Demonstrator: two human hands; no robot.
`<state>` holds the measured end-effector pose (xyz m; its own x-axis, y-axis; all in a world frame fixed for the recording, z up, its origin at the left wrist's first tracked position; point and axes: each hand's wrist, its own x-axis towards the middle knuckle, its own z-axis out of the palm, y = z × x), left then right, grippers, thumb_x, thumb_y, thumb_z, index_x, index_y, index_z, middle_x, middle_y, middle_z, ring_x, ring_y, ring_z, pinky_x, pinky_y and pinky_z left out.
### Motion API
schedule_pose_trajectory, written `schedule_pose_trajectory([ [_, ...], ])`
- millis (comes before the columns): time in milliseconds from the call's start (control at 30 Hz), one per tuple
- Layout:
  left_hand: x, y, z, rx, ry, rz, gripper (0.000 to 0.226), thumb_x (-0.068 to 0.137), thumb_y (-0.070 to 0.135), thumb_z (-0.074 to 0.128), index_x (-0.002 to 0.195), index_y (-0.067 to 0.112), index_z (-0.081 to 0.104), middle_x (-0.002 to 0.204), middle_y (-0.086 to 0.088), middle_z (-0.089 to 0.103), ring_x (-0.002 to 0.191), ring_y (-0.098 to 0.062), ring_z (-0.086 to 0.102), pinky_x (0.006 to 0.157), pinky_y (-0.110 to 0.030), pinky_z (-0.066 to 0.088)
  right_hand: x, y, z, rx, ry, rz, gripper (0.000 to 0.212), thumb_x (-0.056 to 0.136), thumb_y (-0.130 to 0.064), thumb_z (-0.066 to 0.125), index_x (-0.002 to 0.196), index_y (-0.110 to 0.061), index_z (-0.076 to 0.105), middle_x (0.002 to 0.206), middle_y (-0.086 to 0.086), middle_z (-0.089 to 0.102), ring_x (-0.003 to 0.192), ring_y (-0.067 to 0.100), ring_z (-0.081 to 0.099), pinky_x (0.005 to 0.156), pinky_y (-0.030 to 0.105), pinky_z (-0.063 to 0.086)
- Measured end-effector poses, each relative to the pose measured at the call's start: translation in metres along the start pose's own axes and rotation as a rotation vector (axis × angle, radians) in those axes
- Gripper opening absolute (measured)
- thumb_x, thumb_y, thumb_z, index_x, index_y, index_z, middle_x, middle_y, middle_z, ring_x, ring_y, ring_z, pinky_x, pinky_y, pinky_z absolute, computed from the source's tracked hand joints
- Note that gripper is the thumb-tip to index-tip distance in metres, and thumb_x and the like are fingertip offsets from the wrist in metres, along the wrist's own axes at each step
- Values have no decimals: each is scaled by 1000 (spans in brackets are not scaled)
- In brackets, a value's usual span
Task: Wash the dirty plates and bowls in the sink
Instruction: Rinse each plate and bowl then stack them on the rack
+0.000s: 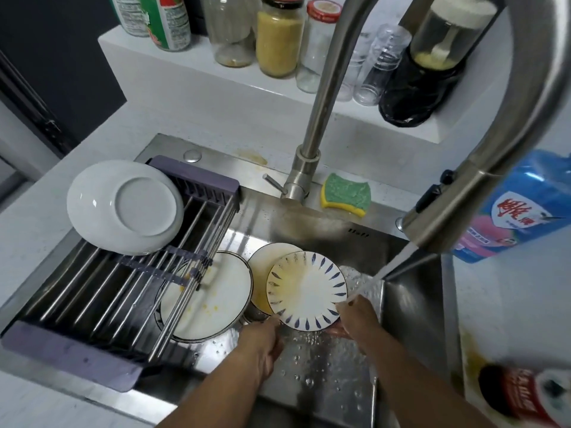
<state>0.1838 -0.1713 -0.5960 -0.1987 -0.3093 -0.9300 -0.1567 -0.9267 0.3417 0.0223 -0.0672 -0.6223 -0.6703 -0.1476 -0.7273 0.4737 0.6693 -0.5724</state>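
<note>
The faucet spout [448, 211] is swung over the sink's [411, 319] right side, so water lands at the patterned plate's [306, 290] edge. The plate is held tilted for runoff, its near rim grasped by the fingers of the left hand [262, 338] and right hand [355, 316].

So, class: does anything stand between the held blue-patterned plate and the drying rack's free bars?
Nothing visible does. From the blue-patterned plate leftward, the near bars of the drying rack are bare; the upturned white plate covers only its far end, and the large dirty plate lies beneath the bars.
</note>
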Motion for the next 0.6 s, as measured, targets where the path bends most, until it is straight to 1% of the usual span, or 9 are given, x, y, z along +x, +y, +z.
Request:
schedule_pose_trajectory([
  [67,-4,-4,1,28,-79,38,31,96,10,69,127,7,62,100,-12,76,73,-20,68,51,-25,53,-12,2,-11,51,-40,-2,15,98,-1,56,109,-9,63,107,18,72,88,36,74,67,49,64],
  [133,-11,-5,4,30,-176,73,35,97,9,67,130,17,59,105,-11,77,82,-22,74,56,-28,57,-23,5,-20,86,-56,-18,14,100,-2,55,105,-12,63,105,16,73,88,33,75,71,47,64],
  [200,-21,-4,9,65,-255,119,27,100,5,61,124,17,63,104,-13,78,83,-25,77,61,-33,61,-31,7,-24,112,-66,-26,13,100,-3,55,106,-11,63,105,16,74,88,32,76,76,49,64],
  [300,-36,-1,17,151,-274,199,26,102,0,56,122,15,62,106,-16,76,83,-28,77,64,-38,63,-50,10,-33,196,-62,-33,14,99,-1,55,107,-9,63,103,18,74,86,33,76,71,47,64],
  [367,-42,0,22,188,-278,220,30,101,-6,52,119,16,61,100,-16,76,79,-31,78,60,-39,62,-64,14,-38,233,-42,-44,17,99,0,51,108,-8,63,102,20,74,84,35,77,66,44,64],
  [433,-46,1,25,215,-286,231,40,97,-12,47,118,19,61,97,-15,78,82,-35,77,63,-46,63,-73,15,-42,229,5,-74,20,99,-1,48,108,-11,63,101,17,74,83,34,76,63,43,63],
  [500,-50,-1,28,286,-312,257,44,96,-11,44,123,18,63,102,-15,78,89,-36,77,73,-52,63,-83,14,-46,163,57,-157,19,97,-11,51,111,-17,64,101,12,74,84,31,76,63,43,64],
  [567,-53,-1,29,383,-311,302,38,100,-2,42,124,19,64,107,-12,78,94,-33,76,79,-52,63,-87,12,-52,48,115,-239,25,92,-30,54,112,-19,63,100,7,74,85,28,74,68,50,64],
  [600,-58,0,31,418,-293,327,34,104,5,42,125,20,63,110,-10,77,95,-32,76,81,-51,62,-88,10,-56,15,143,-267,25,92,-33,54,109,-18,64,96,7,73,84,28,74,71,53,63],
])
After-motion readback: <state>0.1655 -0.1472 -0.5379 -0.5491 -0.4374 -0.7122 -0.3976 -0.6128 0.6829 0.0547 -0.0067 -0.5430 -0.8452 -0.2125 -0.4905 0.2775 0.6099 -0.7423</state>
